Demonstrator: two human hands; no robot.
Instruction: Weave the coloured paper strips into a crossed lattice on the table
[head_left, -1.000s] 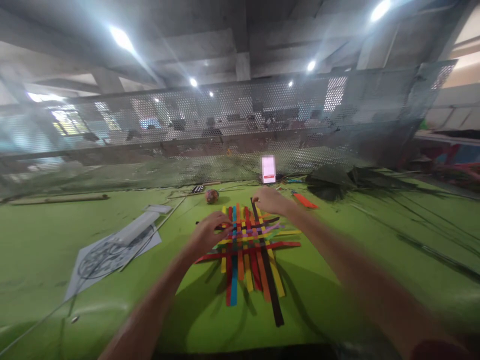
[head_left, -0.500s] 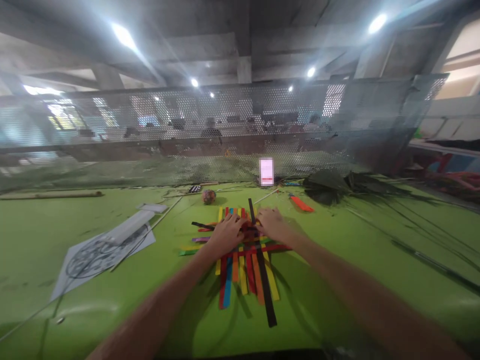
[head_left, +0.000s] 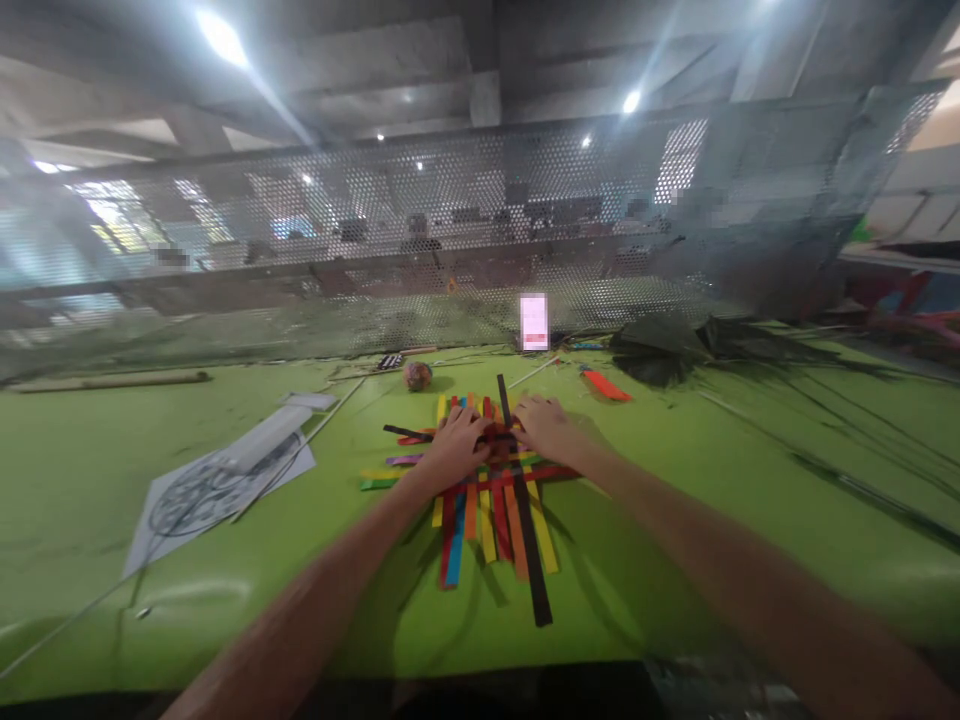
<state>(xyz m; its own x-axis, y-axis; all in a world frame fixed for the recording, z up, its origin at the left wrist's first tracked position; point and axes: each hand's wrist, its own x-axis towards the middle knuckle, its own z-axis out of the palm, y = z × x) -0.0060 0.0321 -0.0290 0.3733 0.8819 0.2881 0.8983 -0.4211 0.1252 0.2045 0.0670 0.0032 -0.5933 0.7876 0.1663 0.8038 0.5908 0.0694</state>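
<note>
Head view: half-bent left fingers (head_left: 471,428) and right fingers (head_left: 528,414) touch woven strips (head_left: 500,515); grip unclear.

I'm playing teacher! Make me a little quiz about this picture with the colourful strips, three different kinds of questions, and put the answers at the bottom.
1. True or false: the long black strip reaches closer to the person's body than the blue strip.
2. Which of these is on the green table, farther from the person than the left hand?
A) a drinking cup
B) a round, speckled ball
C) a pair of gloves
3. Fill in the gap: the paper with the dark drawing lies to the ____ of both hands.

Key: 1. True. 2. B. 3. Left.
</note>
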